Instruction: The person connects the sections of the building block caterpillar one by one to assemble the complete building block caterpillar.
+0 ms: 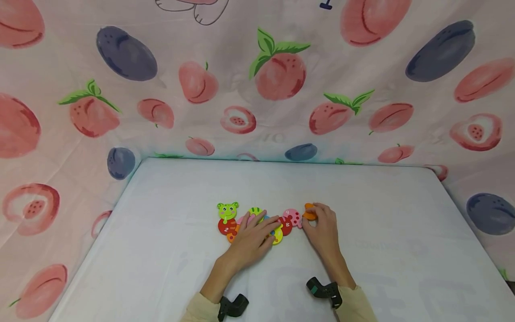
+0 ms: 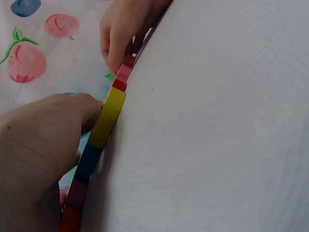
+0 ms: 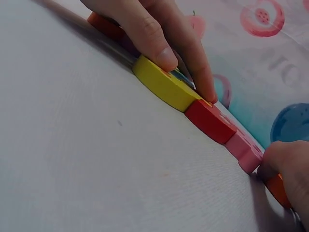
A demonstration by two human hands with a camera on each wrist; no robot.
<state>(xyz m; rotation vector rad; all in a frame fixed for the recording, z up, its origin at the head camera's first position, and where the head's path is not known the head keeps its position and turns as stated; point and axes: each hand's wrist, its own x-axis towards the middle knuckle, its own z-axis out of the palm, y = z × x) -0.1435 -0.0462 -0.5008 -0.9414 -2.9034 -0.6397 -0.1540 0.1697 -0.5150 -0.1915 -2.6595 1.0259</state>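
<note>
Head view: I saw a wooden caterpillar puzzle point(image 1: 257, 221) lying flat near the middle of the white table point(image 1: 402, 250), its green head piece point(image 1: 227, 210) at the left end and a chain of coloured discs running rightward. My left hand point(image 1: 253, 237) lay palm-down across the middle discs with fingers nearly straight, pressing rather than gripping; the left-wrist view showed its thumb against the yellow disc point(image 2: 108, 118). My right hand point(image 1: 322, 226) pinched the orange end piece point(image 1: 309, 211) between curled fingertips, held just beside the pink spotted disc point(image 1: 293, 217). Right-wrist view: the orange piece touched or nearly touched the pink disc; I could not tell whether it was seated. I judged the step to be joining the last segment to the chain. The next move called for keeping the chain pinned while sliding the orange piece flush into the pink disc's notch, level with the table
</note>
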